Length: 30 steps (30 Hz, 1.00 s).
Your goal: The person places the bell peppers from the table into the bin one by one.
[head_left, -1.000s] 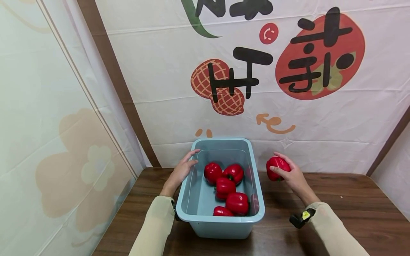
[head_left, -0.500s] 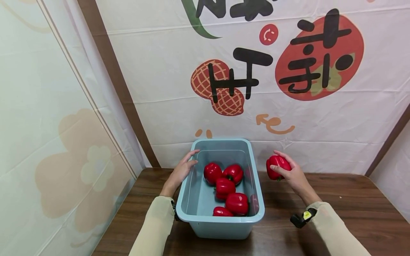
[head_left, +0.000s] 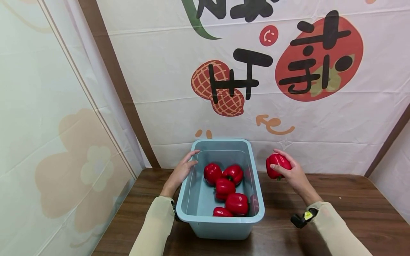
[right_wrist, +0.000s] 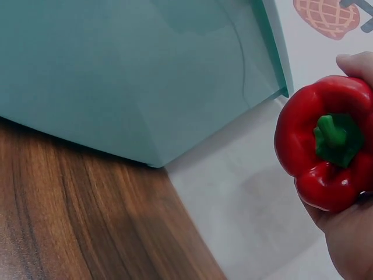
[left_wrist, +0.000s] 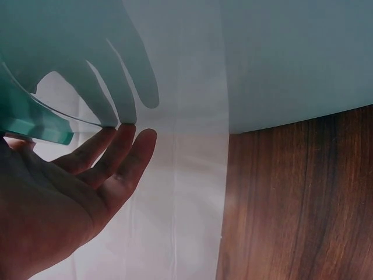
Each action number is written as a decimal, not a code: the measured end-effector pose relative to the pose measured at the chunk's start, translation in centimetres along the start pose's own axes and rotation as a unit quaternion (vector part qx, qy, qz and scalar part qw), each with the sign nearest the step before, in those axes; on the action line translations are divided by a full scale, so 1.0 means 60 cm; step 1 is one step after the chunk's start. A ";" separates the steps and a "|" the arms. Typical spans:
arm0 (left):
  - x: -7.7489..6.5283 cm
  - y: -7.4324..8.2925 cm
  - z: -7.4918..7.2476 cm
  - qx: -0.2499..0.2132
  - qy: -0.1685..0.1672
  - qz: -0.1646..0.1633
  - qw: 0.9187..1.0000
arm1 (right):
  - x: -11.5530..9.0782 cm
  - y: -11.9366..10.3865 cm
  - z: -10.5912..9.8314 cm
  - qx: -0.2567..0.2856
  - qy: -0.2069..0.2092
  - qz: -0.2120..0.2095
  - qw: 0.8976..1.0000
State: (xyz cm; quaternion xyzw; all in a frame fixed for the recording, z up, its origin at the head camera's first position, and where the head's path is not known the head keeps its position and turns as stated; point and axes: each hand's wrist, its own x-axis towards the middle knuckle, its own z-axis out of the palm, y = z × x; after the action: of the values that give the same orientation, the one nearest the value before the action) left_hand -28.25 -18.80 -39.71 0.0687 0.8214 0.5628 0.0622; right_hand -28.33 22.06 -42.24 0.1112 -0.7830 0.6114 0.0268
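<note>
A light-blue plastic bin stands on the table with several red bell peppers lying inside. My left hand is at its left side, the upper fingers reaching to the rim. In the left wrist view the left hand has its fingers extended, the tips touching the bin's outer wall. Right of the bin, my right hand holds another red bell pepper between thumb and fingers, above the table. The right wrist view shows that pepper's green stem facing the camera.
The brown wood-grain table extends to both sides of the bin. A white printed cloth hangs behind it, and another cloth closes off the left side. A black wrist device sits by the right sleeve.
Hardly anything differs: the right hand and its bell pepper have risen very slightly beside the bin. The left hand and the peppers in the bin look unmoved.
</note>
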 end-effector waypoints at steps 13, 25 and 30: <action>0.002 -0.002 0.001 0.000 0.005 -0.001 1.000 | 0.003 -0.011 -0.004 -0.009 0.001 -0.016 1.000; -0.037 0.059 0.001 0.013 -0.009 -0.008 1.000 | 0.001 -0.017 -0.004 -0.003 0.002 -0.031 1.000; -0.038 0.059 0.002 0.010 -0.008 -0.007 1.000 | -0.001 -0.023 -0.004 -0.001 0.004 -0.034 0.999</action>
State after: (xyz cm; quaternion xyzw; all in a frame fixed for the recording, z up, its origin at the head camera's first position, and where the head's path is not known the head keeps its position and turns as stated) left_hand -25.81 -17.87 -36.37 0.0680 0.8267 0.5538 0.0724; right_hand -28.02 21.99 -40.84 0.1352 -0.7793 0.6098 0.0509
